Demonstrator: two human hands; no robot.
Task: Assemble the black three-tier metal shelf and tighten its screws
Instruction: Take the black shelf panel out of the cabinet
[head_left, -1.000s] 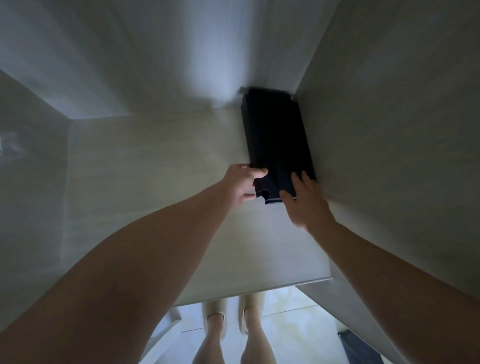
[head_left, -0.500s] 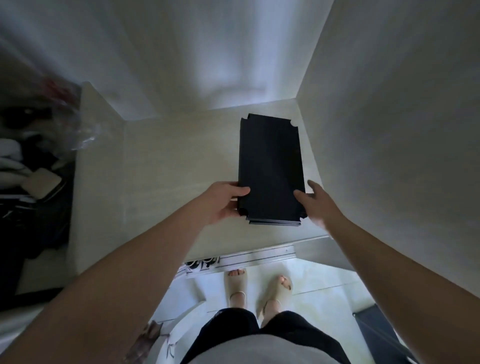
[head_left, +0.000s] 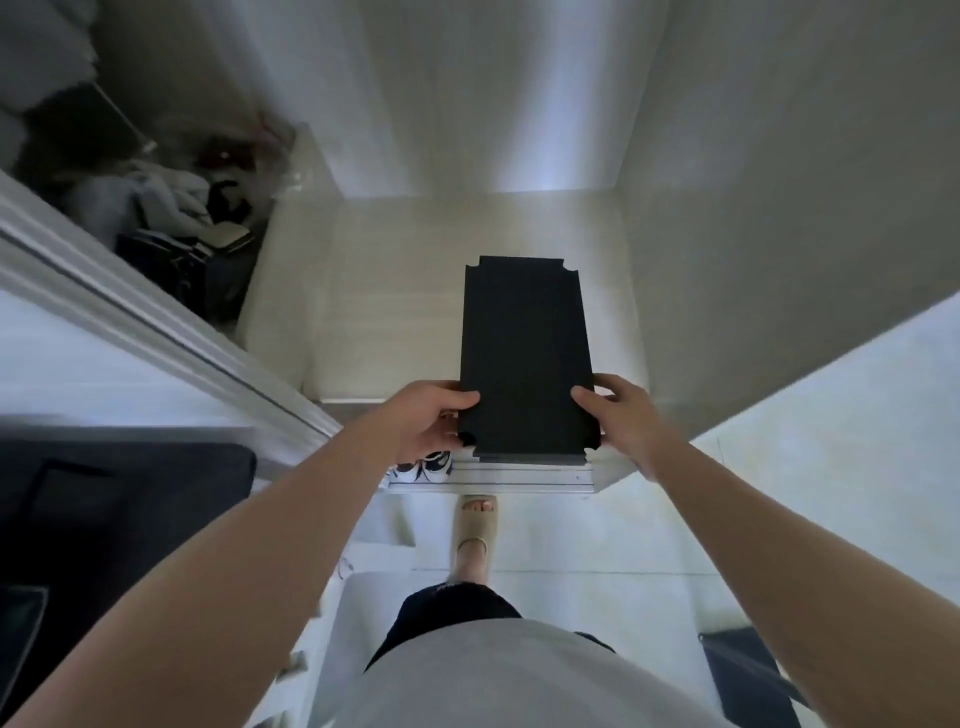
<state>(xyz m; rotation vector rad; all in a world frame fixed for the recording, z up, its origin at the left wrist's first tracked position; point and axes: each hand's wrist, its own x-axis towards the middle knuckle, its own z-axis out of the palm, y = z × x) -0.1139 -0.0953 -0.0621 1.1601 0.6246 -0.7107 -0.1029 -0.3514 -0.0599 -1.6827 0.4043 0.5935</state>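
Note:
A stack of flat black metal shelf panels (head_left: 525, 353) with notched corners is held out in front of me, its near end past the front edge of a pale wooden cupboard shelf (head_left: 384, 312). My left hand (head_left: 434, 418) grips the stack's near left edge, thumb on top. My right hand (head_left: 621, 415) grips the near right edge the same way. At least two panel edges show at the stack's near end.
The cupboard's right wall (head_left: 779, 182) and back wall (head_left: 467, 93) close in the shelf. A sliding door frame (head_left: 156, 312) runs diagonally at left, with clothes and bags (head_left: 182, 223) behind it. Sneakers (head_left: 423, 462) and my sandalled foot (head_left: 475, 535) are on the tiled floor below.
Both hands have pulled the black panel stack from the cupboard's back right corner toward me, out over the shelf's front edge. My view has backed away from the cupboard.

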